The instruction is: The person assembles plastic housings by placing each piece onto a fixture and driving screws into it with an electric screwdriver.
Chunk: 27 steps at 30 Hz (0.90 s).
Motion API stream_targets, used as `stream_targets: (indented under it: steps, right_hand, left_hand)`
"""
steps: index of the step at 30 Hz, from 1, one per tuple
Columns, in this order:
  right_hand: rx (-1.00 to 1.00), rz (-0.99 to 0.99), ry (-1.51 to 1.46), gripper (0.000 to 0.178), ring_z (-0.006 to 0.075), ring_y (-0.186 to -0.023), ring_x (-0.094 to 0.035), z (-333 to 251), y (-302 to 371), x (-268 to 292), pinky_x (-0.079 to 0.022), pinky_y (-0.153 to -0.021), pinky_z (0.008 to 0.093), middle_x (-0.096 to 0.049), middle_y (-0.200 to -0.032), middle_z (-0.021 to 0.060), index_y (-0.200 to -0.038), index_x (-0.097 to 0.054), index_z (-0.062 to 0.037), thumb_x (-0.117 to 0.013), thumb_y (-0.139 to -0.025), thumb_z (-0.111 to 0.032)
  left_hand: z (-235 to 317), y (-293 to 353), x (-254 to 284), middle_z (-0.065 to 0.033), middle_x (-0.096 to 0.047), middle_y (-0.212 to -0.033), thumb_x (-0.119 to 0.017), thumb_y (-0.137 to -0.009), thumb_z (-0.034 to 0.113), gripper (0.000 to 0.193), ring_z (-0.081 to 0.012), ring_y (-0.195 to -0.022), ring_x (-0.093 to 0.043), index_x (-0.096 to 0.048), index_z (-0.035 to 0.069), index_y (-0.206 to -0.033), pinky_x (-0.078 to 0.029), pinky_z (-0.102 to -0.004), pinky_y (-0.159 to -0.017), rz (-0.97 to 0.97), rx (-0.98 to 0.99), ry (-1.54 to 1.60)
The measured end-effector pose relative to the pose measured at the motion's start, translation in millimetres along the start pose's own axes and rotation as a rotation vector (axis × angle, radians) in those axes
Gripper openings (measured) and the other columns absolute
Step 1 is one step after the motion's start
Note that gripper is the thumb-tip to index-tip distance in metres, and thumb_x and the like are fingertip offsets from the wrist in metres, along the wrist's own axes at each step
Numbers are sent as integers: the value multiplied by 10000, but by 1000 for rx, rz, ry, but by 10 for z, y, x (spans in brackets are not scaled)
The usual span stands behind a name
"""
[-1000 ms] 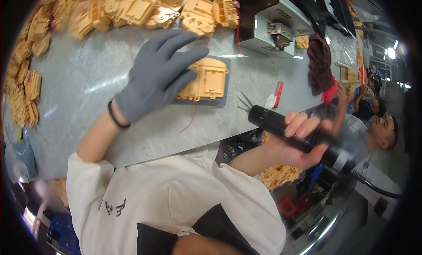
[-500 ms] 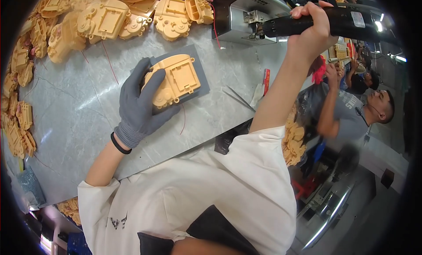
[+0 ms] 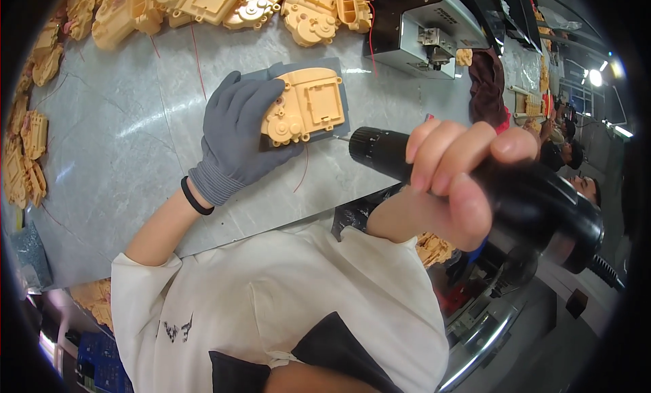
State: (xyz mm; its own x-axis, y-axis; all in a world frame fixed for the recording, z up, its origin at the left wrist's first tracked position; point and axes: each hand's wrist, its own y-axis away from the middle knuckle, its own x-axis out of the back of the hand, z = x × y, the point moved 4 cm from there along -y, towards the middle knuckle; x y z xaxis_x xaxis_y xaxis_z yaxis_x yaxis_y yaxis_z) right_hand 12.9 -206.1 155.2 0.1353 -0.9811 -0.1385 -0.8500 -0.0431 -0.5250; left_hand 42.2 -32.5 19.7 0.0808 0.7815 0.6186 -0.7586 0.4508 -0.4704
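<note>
My left hand (image 3: 237,125), in a grey knit glove, grips a yellow plastic housing (image 3: 305,108) by its left side. The housing rests on a dark grey pad (image 3: 344,94), and a thin red wire (image 3: 302,168) trails from under it. My bare right hand (image 3: 454,169) is wrapped round a black electric screwdriver (image 3: 542,203). The tool lies roughly level, its bit pointing left, close to the right edge of the housing. Whether the bit touches the housing I cannot tell.
Several similar yellow housings (image 3: 196,3) are heaped along the table's far and left edges. A metal box-shaped machine (image 3: 434,37) stands at the back right, with dark red cloth (image 3: 487,88) beside it. Other people sit farther right along the bench.
My right hand has brought the screwdriver down and nearer, away from the metal machine toward the housing. The view has shifted; my left hand still holds the housing on the pad.
</note>
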Motion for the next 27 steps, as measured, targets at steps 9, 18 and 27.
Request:
stream_targets:
  steps: [9, 18, 27]
  right_hand:
    - [-24, 216, 49, 385, 159, -452, -437, 185, -11, -133, -405, -453, 295, -462, -592, 64, -1030, -367, -22, -568, -704, 25]
    - [-57, 240, 66, 340, 156, -460, -444, 248, -45, -190, -406, -447, 288, -469, -623, 72, -977, -380, -24, -581, -709, 31]
    - [-105, 160, 41, 328, 159, -459, -453, 330, -67, -163, -415, -450, 283, -473, -622, 76, -959, -383, -24, -582, -707, 43]
  left_hand:
    - [-47, 43, 1, -83, -539, -1062, -805, -539, 313, 770, -271, -999, -520, -462, 97, -1194, -343, -491, -979, 6, -7, 15]
    - [-63, 45, -1, -103, -518, -1077, -809, -528, 315, 793, -276, -1009, -515, -455, 100, -1205, -358, -497, -961, -15, 3, 10]
    - [-92, 68, 11, -74, -559, -1007, -810, -527, 320, 825, -260, -1006, -523, -440, 111, -1234, -362, -492, -960, -28, 12, 15]
